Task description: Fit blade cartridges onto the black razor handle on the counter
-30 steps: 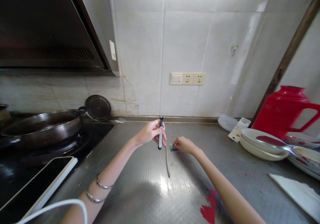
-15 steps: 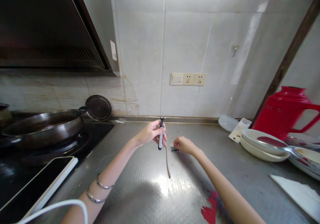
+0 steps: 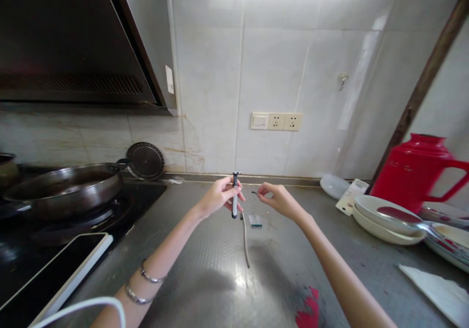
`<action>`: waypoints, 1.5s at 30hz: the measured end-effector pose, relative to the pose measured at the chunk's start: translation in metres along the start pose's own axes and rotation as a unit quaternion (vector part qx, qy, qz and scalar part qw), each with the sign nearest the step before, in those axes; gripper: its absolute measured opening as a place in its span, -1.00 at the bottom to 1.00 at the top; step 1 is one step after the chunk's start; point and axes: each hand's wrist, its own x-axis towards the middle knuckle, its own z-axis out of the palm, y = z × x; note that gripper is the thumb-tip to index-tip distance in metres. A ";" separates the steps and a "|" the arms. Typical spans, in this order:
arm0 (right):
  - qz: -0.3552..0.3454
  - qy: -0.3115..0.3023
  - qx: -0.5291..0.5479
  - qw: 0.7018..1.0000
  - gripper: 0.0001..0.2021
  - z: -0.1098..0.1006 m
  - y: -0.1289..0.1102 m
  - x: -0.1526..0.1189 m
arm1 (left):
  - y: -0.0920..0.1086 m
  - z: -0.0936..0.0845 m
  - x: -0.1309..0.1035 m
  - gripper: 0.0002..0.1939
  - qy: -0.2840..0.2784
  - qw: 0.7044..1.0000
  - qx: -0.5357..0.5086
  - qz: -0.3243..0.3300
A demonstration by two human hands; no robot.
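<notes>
The left hand (image 3: 220,197) is clasping a razor (image 3: 235,200) upright, while the right hand (image 3: 279,201), held apart, is pinching a dark sliver (image 3: 254,193).

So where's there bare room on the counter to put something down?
Bare counter shows between the left forearm and the grey cord, and between the right forearm and the stacked dishes. It's crowded at the right, around the red jug, and at the left, with the pan and phone.
</notes>
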 end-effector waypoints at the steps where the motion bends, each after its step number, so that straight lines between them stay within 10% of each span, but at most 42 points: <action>1: -0.006 0.011 0.013 1.000 -0.90 -0.003 -0.006 0.001 | 0.000 0.000 0.000 -0.74 0.001 1.000 0.001 -0.001; 45: -0.092 0.056 0.053 0.993 -0.80 -0.024 -0.082 -0.005 | 0.005 0.005 -0.003 -0.74 0.051 0.995 0.026 0.079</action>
